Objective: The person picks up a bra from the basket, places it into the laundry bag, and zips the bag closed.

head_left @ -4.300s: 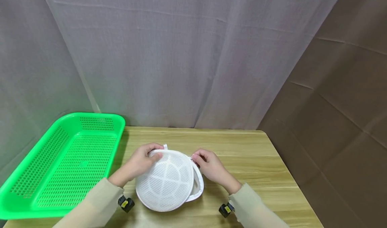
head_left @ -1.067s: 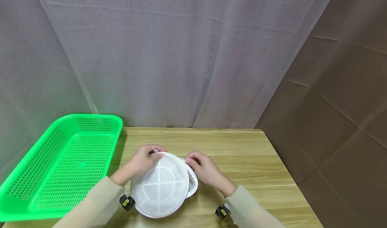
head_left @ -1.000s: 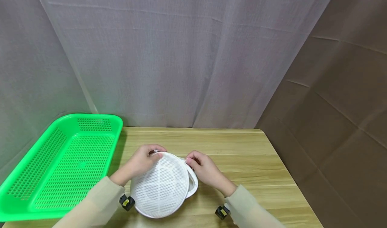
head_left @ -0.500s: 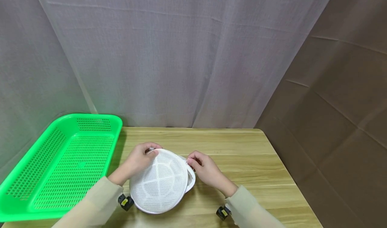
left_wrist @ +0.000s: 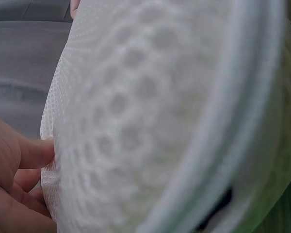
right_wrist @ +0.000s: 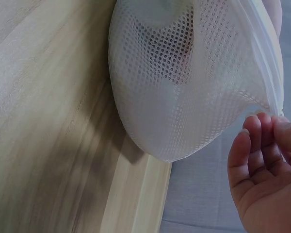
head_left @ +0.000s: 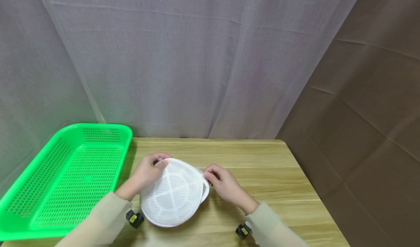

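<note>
1. By the right hand (head_left: 224,183), an edge of the white mesh bag (head_left: 174,196) is pinched, the thumb and forefinger closed together; what small part is caught between them cannot be told.
2. By the left hand (head_left: 147,171), the bag's rim is gripped, the thumb laid over the upper face and the other fingers tucked behind.
3. Between both sets of fingers, and reaching toward the wearer, the bag is held over the wooden table (head_left: 279,188).
4. The bag is judged light and soft, its round shape apparently kept by a stiffer rim; little slipping is expected, though thin mesh could be snagged. It is best held by the rim or the firm seam (right_wrist: 269,58).
5. In the right wrist view, that seam is seen running down to the right fingertips, with loose mesh sagging beside them; in the head view, this side is hidden.
6. Only in the head view is the whole green basket (head_left: 126,145) shown, well outward of the left fingers.
</note>
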A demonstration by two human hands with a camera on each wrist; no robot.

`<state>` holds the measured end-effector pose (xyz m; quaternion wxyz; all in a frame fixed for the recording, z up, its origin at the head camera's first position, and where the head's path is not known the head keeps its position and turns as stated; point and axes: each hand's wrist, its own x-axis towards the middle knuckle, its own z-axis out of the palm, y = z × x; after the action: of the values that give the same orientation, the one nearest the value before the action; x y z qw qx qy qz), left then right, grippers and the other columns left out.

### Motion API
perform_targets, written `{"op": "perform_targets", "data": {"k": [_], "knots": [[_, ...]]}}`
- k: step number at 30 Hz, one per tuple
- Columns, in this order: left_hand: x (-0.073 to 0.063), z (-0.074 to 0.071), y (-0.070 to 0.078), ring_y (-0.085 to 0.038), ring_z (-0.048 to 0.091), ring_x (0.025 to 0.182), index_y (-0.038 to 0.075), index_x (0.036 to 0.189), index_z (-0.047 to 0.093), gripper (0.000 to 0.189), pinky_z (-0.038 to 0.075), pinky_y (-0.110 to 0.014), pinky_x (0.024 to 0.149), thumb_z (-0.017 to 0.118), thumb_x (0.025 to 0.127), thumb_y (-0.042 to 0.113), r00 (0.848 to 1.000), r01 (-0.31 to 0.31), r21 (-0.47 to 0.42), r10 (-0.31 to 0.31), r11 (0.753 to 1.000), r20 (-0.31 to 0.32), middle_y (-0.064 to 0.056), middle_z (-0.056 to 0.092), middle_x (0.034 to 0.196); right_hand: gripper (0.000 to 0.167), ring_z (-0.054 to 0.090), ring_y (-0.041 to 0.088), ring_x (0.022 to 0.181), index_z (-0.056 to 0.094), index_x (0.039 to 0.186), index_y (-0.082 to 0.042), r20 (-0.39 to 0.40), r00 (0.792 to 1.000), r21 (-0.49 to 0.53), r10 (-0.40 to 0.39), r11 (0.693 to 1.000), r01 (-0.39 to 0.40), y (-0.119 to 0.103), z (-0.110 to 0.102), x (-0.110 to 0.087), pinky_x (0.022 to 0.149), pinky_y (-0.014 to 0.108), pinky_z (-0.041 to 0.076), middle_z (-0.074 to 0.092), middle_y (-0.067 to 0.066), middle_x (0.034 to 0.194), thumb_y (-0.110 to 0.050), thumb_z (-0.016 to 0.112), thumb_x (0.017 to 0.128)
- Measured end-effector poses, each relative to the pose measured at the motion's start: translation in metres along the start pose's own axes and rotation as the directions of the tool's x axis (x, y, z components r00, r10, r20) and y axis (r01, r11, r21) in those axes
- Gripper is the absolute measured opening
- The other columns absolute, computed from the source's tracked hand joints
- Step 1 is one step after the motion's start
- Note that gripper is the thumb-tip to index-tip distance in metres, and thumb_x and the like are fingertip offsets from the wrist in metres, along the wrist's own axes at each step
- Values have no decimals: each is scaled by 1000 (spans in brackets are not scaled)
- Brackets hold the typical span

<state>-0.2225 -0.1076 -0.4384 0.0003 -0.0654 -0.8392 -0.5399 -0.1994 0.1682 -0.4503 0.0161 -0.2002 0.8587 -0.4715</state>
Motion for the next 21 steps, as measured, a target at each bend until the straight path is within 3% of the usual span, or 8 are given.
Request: {"op": "perform_targets", "data": {"k": [5, 8, 12, 15, 21], "knots": [[-1, -1, 1, -22, 55, 97, 9, 107, 70, 17, 44, -36, 83, 59, 96, 10, 1000, 15, -14, -15, 1000, -4, -7, 67, 105, 13, 60, 31, 77, 63, 92, -13, -15, 1000, 27, 17, 999, -16, 1, 0, 1, 64, 28, 50, 61, -1, 79, -23, 57, 98], [-2, -2, 3, -22, 55, 98, 10, 108, 70, 17, 43, -36, 83, 59, 95, 11, 1000, 19, -13, -18, 1000, 8, -6, 66, 106, 15, 60, 27, 77, 63, 93, -10, -44, 998, 60, 37, 998, -34, -2, -1, 2, 66, 31, 51, 61, 1, 80, -22, 56, 98], [-5, -3, 9, -22, 55, 94, 10, 113, 67, 20, 45, -35, 79, 62, 94, 14, 998, 7, -16, -6, 1000, 67, -7, 64, 104, 11, 59, 20, 75, 63, 93, -10, -99, 994, 90, 53, 995, -44, -7, -5, 4, 68, 38, 53, 61, 2, 80, -17, 56, 98], [-6, -3, 15, -21, 54, 87, 10, 119, 63, 27, 46, -34, 72, 64, 93, 16, 993, -18, -36, 22, 999, 120, -8, 61, 99, 9, 60, 22, 75, 63, 93, -10, -130, 990, 100, 51, 994, -38, -9, -9, 8, 69, 41, 54, 61, 2, 79, -13, 56, 98], [-9, 2, 23, -20, 55, 87, 11, 122, 61, 31, 47, -34, 73, 66, 93, 22, 972, -63, -55, 74, 996, 221, -6, 61, 98, 9, 59, 16, 74, 65, 92, -13, -209, 978, 35, 25, 999, -18, -15, -19, 15, 65, 29, 50, 63, -1, 82, -16, 59, 97]]}}
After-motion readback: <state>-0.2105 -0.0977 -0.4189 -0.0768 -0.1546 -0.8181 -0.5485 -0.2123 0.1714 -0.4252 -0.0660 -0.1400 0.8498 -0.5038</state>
